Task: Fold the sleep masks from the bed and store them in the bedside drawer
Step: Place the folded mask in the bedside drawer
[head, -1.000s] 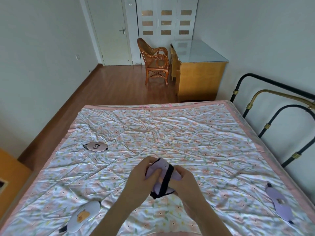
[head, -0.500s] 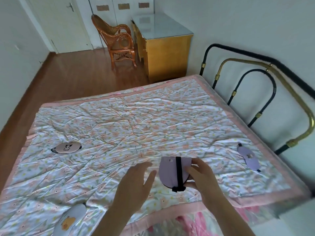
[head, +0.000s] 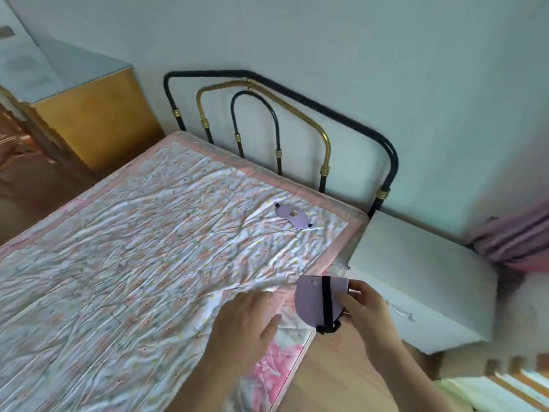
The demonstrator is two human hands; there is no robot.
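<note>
My right hand (head: 364, 304) pinches a folded lilac sleep mask (head: 312, 301) with its black strap wrapped around it, held in the air over the bed's near corner. My left hand (head: 246, 322) hovers beside it, empty, fingers spread, over the bed edge. A second lilac sleep mask (head: 292, 216) lies flat on the floral quilt (head: 133, 239) near the headboard. The white bedside cabinet (head: 416, 278) stands just right of the bed; its drawer front with a metal handle (head: 404, 324) looks closed.
A black and brass metal headboard (head: 282, 129) rises behind the bed against the wall. A yellow wooden desk (head: 89, 114) stands at the far left. A pink curtain (head: 517, 236) hangs beyond the cabinet. Wooden floor (head: 332, 367) shows between bed and cabinet.
The view has swung right toward the bedside cabinet. My left hand let go of the folded mask, and my right hand carried it rightward past the bed's corner.
</note>
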